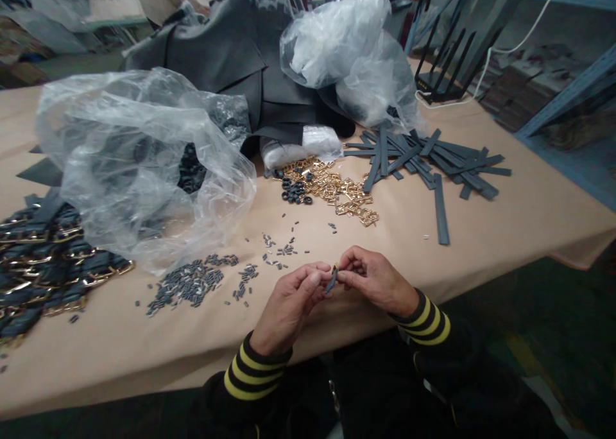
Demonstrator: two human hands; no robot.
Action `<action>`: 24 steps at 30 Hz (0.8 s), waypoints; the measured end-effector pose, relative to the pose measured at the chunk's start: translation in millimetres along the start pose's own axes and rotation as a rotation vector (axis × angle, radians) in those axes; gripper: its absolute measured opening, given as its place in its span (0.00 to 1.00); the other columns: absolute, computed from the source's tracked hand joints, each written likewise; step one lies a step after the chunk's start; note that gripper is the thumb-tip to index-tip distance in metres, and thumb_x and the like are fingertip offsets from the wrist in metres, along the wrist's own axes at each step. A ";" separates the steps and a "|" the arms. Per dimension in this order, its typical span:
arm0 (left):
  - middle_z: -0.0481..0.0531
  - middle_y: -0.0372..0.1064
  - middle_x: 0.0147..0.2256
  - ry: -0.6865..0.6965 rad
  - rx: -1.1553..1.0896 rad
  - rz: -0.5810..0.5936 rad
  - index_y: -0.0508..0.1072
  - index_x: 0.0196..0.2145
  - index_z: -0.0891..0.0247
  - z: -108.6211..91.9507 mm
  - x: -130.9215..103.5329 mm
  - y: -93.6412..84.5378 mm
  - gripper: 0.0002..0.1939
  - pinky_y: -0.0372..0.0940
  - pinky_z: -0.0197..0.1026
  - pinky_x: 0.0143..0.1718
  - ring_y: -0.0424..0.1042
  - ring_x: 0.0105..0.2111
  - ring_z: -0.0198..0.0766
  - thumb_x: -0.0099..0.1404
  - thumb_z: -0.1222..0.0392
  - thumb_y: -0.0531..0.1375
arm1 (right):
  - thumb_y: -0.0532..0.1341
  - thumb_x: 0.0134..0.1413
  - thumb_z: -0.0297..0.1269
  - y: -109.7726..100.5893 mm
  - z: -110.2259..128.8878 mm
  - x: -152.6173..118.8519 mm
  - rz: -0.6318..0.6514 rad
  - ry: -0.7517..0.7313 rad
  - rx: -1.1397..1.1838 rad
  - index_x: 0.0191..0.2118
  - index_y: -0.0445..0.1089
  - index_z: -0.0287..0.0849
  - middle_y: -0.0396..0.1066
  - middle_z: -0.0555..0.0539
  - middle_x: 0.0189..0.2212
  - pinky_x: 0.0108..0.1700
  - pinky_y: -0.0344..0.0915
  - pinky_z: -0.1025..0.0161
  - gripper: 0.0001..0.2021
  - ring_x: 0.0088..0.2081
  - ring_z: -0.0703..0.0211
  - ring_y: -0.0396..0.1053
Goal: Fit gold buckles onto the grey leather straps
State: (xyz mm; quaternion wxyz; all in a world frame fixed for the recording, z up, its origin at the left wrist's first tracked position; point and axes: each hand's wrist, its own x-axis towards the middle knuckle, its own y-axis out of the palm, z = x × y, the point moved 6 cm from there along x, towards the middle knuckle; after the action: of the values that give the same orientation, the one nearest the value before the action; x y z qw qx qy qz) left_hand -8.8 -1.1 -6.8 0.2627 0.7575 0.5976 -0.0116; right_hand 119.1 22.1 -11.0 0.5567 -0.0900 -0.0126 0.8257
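My left hand (294,298) and my right hand (378,280) meet over the table's near edge, both closed in a pinch. Between their fingertips is a short dark grey strap (330,283) with a bit of gold metal at its upper end; the fingers hide part of it. Left of my hands lies a heap of tiny dark grey pieces (187,285), with more scattered beyond. Farther back are a pile of gold-coloured buckles (344,192) and a small cluster of black rings (296,190). Flat dark grey strips (440,211) lie in a loose pile at the right.
A clear plastic bag (144,163) holding dark items stands at the left, by a stack of dark straps with gold hardware (43,259). Behind are large dark grey sheets (212,47), another plastic bag (337,41) and a black router (440,86) with a white cable.
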 end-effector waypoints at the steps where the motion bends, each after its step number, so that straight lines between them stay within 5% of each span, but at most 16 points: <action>1: 0.53 0.66 0.37 -0.007 0.008 0.006 0.70 0.32 0.66 0.9 1.8 -1.3 0.08 0.63 0.36 0.35 0.67 0.35 0.35 0.56 0.59 0.59 | 0.59 0.48 0.36 2.0 0.9 -0.8 0.028 -0.005 0.026 0.30 0.61 0.39 0.65 0.51 0.24 0.28 0.63 0.67 0.07 0.26 0.65 0.66; 5: 0.52 0.65 0.36 -0.029 0.062 0.090 0.65 0.41 0.63 6.0 9.1 1.2 0.17 0.62 0.35 0.32 0.66 0.34 0.34 0.54 0.60 0.61 | 0.59 0.49 0.34 5.0 7.9 -2.7 0.039 -0.047 -0.037 0.31 0.63 0.39 0.66 0.51 0.25 0.31 0.63 0.67 0.05 0.27 0.65 0.65; 12: 0.45 0.61 0.22 -0.074 0.078 0.158 0.61 0.26 0.65 14.0 11.3 -0.2 0.11 0.56 0.33 0.25 0.61 0.23 0.28 0.54 0.58 0.61 | 0.58 0.48 0.32 2.3 14.0 -3.9 0.038 -0.064 -0.261 0.31 0.65 0.39 0.68 0.50 0.25 0.30 0.60 0.68 0.03 0.27 0.65 0.64; 19: 0.45 0.62 0.23 0.010 0.148 -0.047 0.60 0.25 0.65 7.0 14.4 -22.4 0.12 0.55 0.32 0.23 0.61 0.21 0.28 0.53 0.59 0.62 | 0.58 0.49 0.34 -2.9 -1.7 -7.9 0.219 0.115 -0.079 0.34 0.66 0.36 0.68 0.49 0.24 0.28 0.60 0.69 0.07 0.25 0.66 0.65; 24: 0.44 0.62 0.22 0.108 0.217 -0.113 0.59 0.25 0.65 6.5 17.4 -24.4 0.12 0.56 0.32 0.24 0.61 0.21 0.27 0.54 0.60 0.61 | 0.58 0.48 0.36 2.4 -0.5 2.8 0.241 0.109 -0.056 0.31 0.66 0.36 0.67 0.50 0.21 0.26 0.60 0.70 0.07 0.23 0.67 0.64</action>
State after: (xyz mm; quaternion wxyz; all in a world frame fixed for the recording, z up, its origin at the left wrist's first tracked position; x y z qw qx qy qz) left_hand -24.1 15.5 -27.5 0.1456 0.7460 0.6479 -0.0501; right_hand 115.9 23.8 -12.2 0.4506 -0.1509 0.0055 0.8799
